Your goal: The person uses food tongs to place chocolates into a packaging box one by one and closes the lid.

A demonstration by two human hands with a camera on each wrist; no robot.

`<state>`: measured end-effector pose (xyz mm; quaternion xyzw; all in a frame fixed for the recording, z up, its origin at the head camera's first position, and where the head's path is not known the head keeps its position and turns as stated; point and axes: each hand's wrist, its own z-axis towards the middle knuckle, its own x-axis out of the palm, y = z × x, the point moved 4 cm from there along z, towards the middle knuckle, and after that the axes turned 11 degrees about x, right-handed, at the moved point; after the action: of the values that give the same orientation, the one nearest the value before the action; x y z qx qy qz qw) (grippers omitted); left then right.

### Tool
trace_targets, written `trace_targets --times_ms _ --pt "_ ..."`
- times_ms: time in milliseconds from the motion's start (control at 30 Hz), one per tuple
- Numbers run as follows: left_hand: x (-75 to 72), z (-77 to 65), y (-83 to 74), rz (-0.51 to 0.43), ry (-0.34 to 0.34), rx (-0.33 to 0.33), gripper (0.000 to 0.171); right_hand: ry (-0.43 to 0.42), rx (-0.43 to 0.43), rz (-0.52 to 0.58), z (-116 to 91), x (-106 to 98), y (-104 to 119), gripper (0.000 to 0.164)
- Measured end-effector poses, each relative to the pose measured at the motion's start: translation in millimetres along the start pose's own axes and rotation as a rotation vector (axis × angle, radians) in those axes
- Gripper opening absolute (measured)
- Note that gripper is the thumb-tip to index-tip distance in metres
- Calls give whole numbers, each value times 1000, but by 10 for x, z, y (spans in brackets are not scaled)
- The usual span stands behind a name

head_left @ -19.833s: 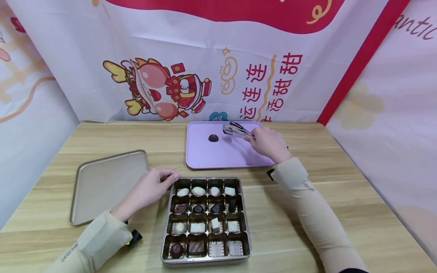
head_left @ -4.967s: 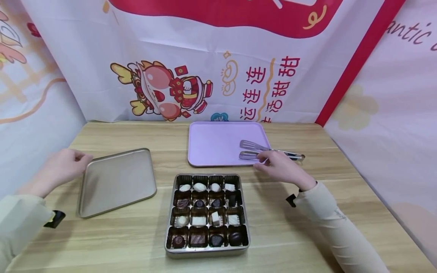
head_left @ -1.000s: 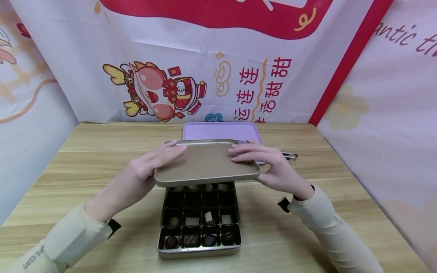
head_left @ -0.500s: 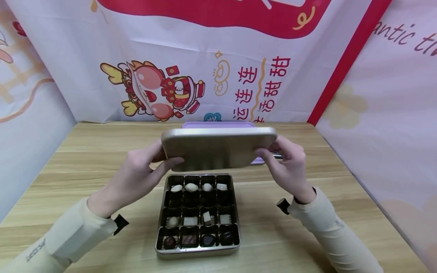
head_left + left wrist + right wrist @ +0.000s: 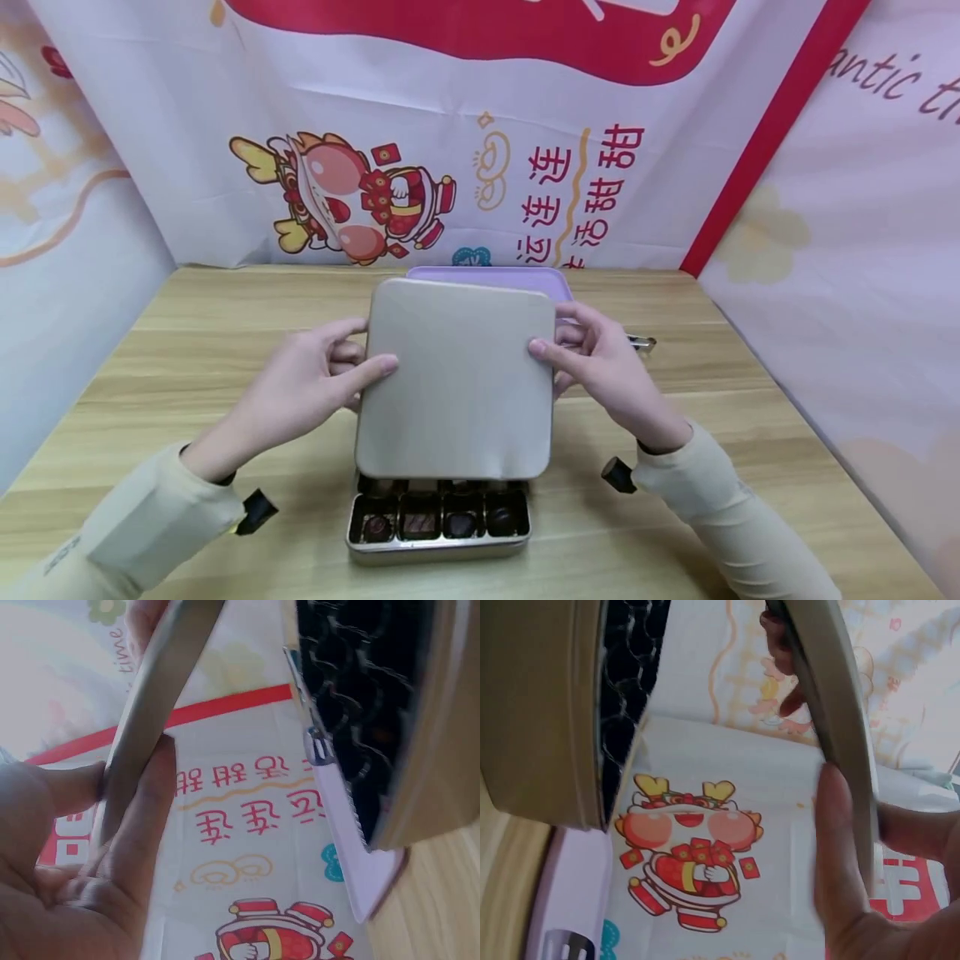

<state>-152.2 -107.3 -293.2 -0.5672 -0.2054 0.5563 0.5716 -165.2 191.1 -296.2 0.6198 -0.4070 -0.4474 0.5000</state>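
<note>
Both hands hold the plain metal tin lid [image 5: 457,379] above the chocolate box [image 5: 438,546], smooth outer face up. My left hand [image 5: 300,387] pinches its left edge, thumb on top and fingers beneath. At the right edge, my right hand [image 5: 600,362] grips it the same way. In the left wrist view the lid [image 5: 154,697] is clearly apart from the box [image 5: 442,735]. Only the front row of dark chocolates [image 5: 418,525] shows well; the lid hides most other compartments. The right wrist view also shows a gap between lid [image 5: 836,697] and box [image 5: 536,712].
Behind the lid lies a lilac tray [image 5: 487,273], mostly covered from the head view. The end of the metal tongs [image 5: 642,342] sticks out past my right hand. A printed cloth [image 5: 360,100] hangs at the table's back edge.
The tongs were laid on the tray, and the lid was lifted from the table's left. Over the last second both hands flipped it from hollow side up to outer face up, above the box.
</note>
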Motion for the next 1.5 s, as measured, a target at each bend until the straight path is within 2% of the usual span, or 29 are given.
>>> trace_targets --times_ms 67,167,333,500,633,767,833,1067,1300,1400,1500 --pt "8 -48 74 -8 42 -98 72 49 72 -23 23 52 -64 57" --pt "25 -123 162 18 84 -176 79 107 144 -85 43 120 -143 70" --pt "63 -223 242 125 91 -193 77 178 164 -247 49 200 -217 82" --pt "116 -302 270 237 97 -209 76 264 164 -290 41 267 -273 84" --pt "177 -325 283 385 93 -171 74 304 165 -340 23 291 -304 82" --pt "218 -356 302 459 80 -141 74 311 147 -410 17 303 -317 77" --pt "232 -365 311 459 82 -136 74 316 153 -419 16 308 -318 75" --pt "262 -365 329 494 91 -106 66 325 189 -456 12 316 -340 86" --pt "253 -394 354 533 75 -62 65 329 177 -506 5 350 -374 80" --pt "257 -418 379 540 66 -34 56 336 153 -544 -1 371 -377 73" --pt "273 -432 400 551 57 -12 52 331 128 -586 -3 370 -370 78"
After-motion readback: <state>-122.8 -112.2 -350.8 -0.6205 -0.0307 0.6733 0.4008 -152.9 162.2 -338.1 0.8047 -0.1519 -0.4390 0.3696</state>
